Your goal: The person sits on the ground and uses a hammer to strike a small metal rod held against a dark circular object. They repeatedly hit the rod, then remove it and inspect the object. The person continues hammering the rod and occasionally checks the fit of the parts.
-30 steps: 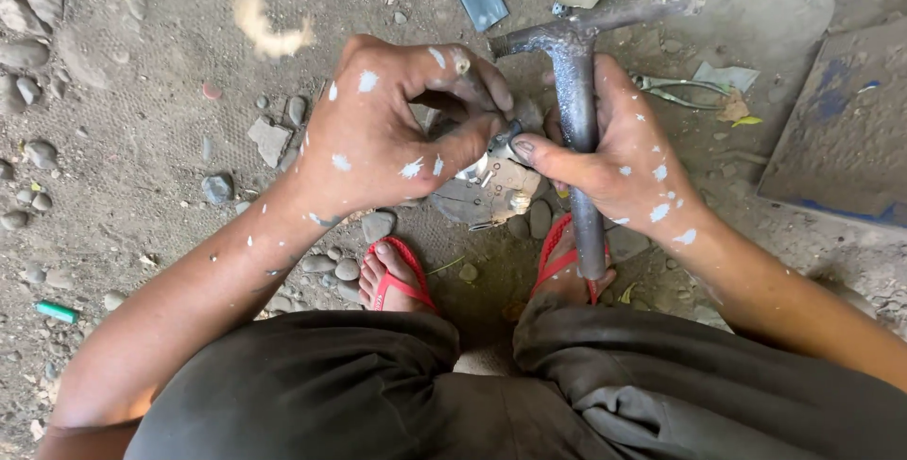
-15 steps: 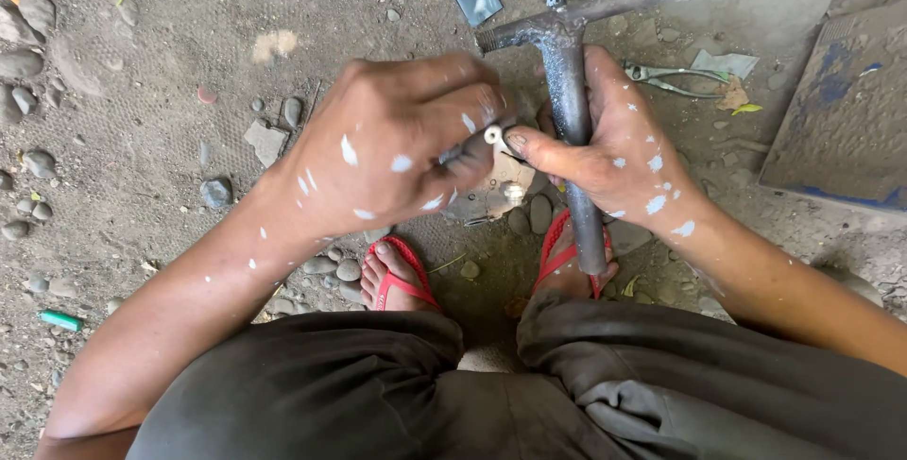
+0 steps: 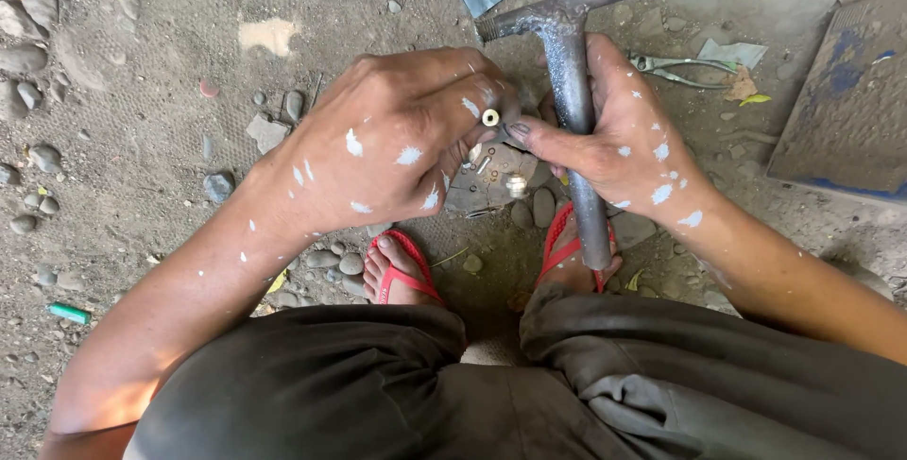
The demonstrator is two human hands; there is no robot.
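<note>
Both hands' fingers (image 3: pixel 515 129) pinch a small brass fitting (image 3: pixel 490 117) beside the hammer (image 3: pixel 574 110), above stony ground (image 3: pixel 142 92).

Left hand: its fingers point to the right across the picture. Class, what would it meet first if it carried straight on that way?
Most likely the right hand, whose fingertips already almost touch the left hand at the small brass piece; depth is unclear.

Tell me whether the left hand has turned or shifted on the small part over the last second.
Yes. The left hand has rolled knuckles-up and edged toward the grey T-shaped pipe, its fingers now pinching a small brass piece beside it.
</note>
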